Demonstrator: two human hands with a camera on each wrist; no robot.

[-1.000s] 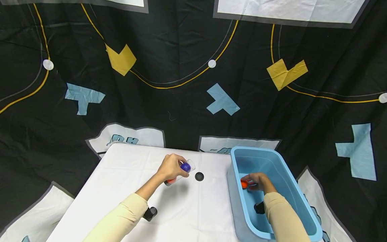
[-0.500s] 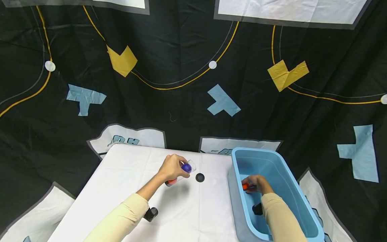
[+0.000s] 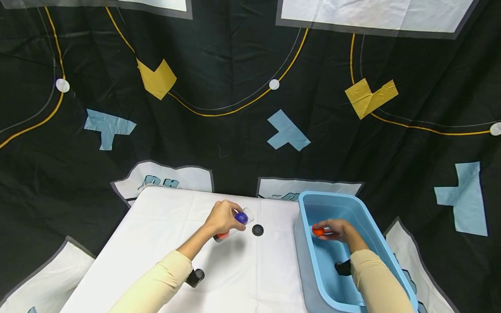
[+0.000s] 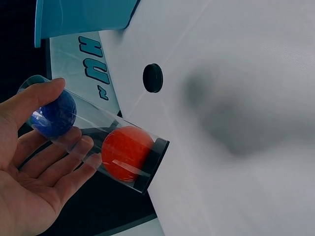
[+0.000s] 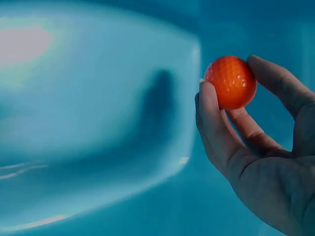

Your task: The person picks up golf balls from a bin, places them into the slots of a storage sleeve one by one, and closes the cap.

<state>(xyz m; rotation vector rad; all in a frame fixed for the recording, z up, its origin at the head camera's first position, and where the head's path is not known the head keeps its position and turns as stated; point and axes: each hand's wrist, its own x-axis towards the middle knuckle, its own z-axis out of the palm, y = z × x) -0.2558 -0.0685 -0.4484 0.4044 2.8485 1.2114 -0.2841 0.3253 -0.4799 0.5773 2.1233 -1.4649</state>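
the left hand (image 3: 222, 216) is curled round a clear tube (image 4: 101, 142), holding it tilted over the white table (image 3: 156, 230), its black-capped end lowest and nearest the cloth. inside the tube a blue ball (image 4: 54, 113) sits up by the fingers (image 4: 54, 162) and a red-orange ball (image 4: 127, 153) lies against the black cap. just right of this hand, flat on the table, is a small black disc (image 3: 257, 230), apart from the tube.

further right stands a light blue bin (image 3: 364, 226), and the right hand (image 3: 338, 230) is down inside it, thumb and fingers pinching an orange ball (image 5: 231, 81) that is dimpled like a golf ball. in the right wrist view the ball is held clear of the bin's wall and floor.

the wrist cameras show in the head view only as dark lumps under the cream sleeves (image 3: 156, 282). whether the tube's upper end is open or closed cannot be told. the bin's near end is cut off by the frame edge.

the table wears a white cloth; behind and around it hangs a black backdrop (image 3: 235, 52) with yellow curved lines, white dots, and yellow and pale blue shapes.
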